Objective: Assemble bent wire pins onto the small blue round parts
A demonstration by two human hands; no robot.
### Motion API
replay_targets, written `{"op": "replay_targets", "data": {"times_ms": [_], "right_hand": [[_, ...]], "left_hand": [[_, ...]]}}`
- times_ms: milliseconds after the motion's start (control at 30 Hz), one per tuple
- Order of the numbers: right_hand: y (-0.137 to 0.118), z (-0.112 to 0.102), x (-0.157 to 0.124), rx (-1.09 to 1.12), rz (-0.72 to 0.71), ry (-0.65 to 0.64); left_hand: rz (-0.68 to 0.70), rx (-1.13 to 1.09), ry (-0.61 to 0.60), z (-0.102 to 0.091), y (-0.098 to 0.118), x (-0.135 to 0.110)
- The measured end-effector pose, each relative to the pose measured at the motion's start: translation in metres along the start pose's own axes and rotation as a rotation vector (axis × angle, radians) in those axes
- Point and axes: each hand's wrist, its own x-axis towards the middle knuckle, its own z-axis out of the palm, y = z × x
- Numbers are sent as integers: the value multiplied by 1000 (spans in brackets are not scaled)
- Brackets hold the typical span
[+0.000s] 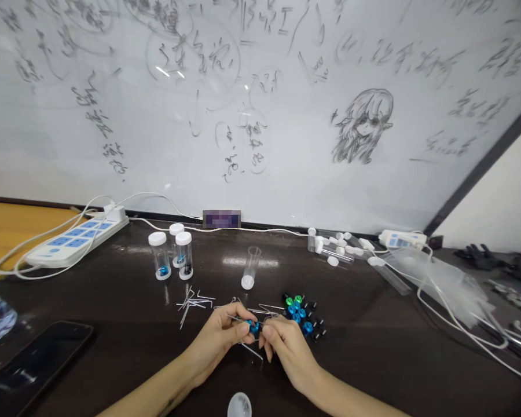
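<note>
Between the thumb and fingers of my left hand [228,331] is a small shiny blue metal part [254,326]. My right hand [286,341] pinches a small dark piece [261,327] against the blue part's right side; fingertips hide most of it, and it looks like a black screw. Thin bent metal hex keys [252,351] lie under and around both hands. Right of my hands is a loose group of blue parts [297,313], green parts [298,299] and black screws [319,333]. An uncapped clear tube [252,267] stands beyond my hands.
Capped tubes [160,258] stand at the left, near a pile of hex keys [191,302]. A white cap [239,405] lies at the front edge. Left are a phone [37,362] and a power strip [76,240]. More tubes [336,249], cables and a plastic bag [451,284] lie right.
</note>
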Motion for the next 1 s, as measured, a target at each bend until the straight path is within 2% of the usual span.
{"op": "replay_targets", "data": {"times_ms": [267, 533, 700, 900, 1000], "right_hand": [[-5, -3, 3, -60, 23, 96], [-3, -4, 0, 29, 30, 109], [-5, -3, 1, -23, 49, 46], [-3, -1, 1, -11, 57, 133], [0, -1, 0, 2, 76, 98]], "left_hand": [[14, -16, 47, -1, -1, 2], [35, -33, 82, -1, -1, 2], [12, -18, 48, 0, 0, 2], [20, -16, 56, -1, -1, 2], [19, -14, 44, -2, -2, 2]]}}
